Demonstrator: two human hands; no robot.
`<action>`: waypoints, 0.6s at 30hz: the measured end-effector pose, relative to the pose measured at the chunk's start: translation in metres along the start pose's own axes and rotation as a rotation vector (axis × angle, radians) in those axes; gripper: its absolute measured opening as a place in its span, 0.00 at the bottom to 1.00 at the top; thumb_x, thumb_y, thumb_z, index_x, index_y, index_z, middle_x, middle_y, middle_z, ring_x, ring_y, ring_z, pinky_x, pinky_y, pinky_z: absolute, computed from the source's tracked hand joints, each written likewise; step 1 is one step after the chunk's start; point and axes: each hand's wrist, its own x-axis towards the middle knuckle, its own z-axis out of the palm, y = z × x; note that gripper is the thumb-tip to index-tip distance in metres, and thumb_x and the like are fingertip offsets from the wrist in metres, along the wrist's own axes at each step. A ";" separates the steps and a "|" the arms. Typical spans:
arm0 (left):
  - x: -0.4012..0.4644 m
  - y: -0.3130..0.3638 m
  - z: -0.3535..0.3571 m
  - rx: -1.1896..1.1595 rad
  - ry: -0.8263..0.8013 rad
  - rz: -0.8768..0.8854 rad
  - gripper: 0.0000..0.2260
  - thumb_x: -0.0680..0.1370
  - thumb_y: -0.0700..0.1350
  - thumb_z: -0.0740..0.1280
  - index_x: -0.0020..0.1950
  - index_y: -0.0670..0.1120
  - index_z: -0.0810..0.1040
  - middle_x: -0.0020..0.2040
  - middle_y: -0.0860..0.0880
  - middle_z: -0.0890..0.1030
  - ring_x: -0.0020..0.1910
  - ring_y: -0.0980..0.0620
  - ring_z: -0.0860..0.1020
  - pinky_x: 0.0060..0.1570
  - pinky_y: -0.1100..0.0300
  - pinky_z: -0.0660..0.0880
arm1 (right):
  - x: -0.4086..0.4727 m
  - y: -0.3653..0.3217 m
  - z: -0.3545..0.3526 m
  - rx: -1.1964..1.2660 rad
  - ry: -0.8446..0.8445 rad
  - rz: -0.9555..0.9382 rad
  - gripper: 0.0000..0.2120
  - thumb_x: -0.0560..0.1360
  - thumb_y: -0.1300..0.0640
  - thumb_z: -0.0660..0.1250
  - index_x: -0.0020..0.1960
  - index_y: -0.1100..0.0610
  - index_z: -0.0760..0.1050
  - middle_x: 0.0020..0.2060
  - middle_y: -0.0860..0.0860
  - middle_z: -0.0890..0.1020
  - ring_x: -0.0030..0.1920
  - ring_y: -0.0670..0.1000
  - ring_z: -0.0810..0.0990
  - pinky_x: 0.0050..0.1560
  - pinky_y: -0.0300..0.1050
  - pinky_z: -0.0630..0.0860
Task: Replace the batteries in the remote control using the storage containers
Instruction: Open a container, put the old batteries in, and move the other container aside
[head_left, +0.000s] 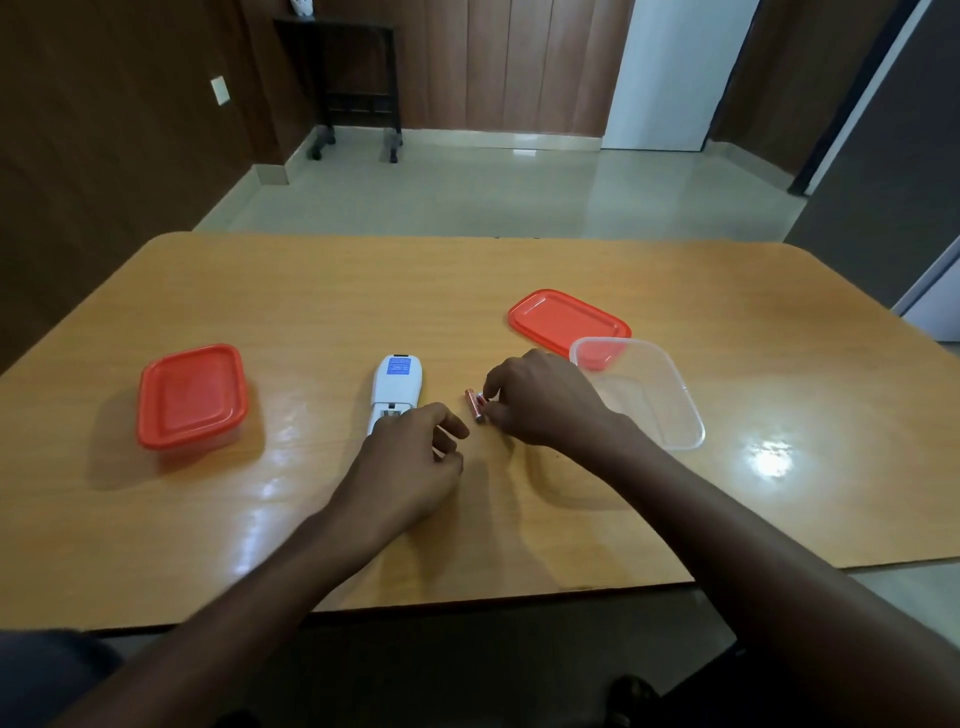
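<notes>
A white remote control (396, 385) lies face down mid-table, its battery compartment uncovered at the near end. My left hand (415, 462) hovers over that near end with loosely curled fingers that hold nothing I can see. Just right of the remote, reddish batteries (475, 404) lie on the table. My right hand (540, 400) pinches them with thumb and fingertips. A clear open container (670, 415) stands right of that hand, with its orange lid (566, 319) lying behind it. A second container, closed with an orange lid (191, 397), stands at the left.
The wooden table (363, 291) has rounded far corners and a near edge just below my forearms. Beyond it are a tiled floor and a dark wheeled stand (358, 83) against the wood-panelled wall.
</notes>
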 end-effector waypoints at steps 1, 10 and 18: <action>0.000 0.000 0.000 0.002 0.000 0.004 0.10 0.77 0.43 0.68 0.57 0.53 0.81 0.46 0.57 0.82 0.48 0.58 0.79 0.53 0.59 0.78 | 0.001 -0.001 0.000 0.004 -0.010 0.020 0.11 0.77 0.52 0.69 0.57 0.52 0.84 0.49 0.52 0.87 0.48 0.56 0.83 0.40 0.44 0.75; 0.002 0.003 0.005 0.012 0.012 0.045 0.09 0.77 0.47 0.71 0.57 0.54 0.80 0.50 0.56 0.82 0.49 0.56 0.79 0.51 0.58 0.77 | -0.019 0.008 -0.043 0.116 0.206 0.219 0.16 0.70 0.52 0.73 0.57 0.54 0.84 0.49 0.54 0.86 0.51 0.56 0.82 0.43 0.44 0.73; 0.002 0.008 0.012 0.018 0.055 0.056 0.07 0.77 0.46 0.71 0.55 0.53 0.81 0.49 0.55 0.83 0.46 0.57 0.81 0.47 0.59 0.75 | -0.042 0.077 -0.060 -0.159 -0.093 0.531 0.10 0.68 0.65 0.66 0.33 0.57 0.66 0.32 0.53 0.71 0.30 0.56 0.71 0.29 0.40 0.63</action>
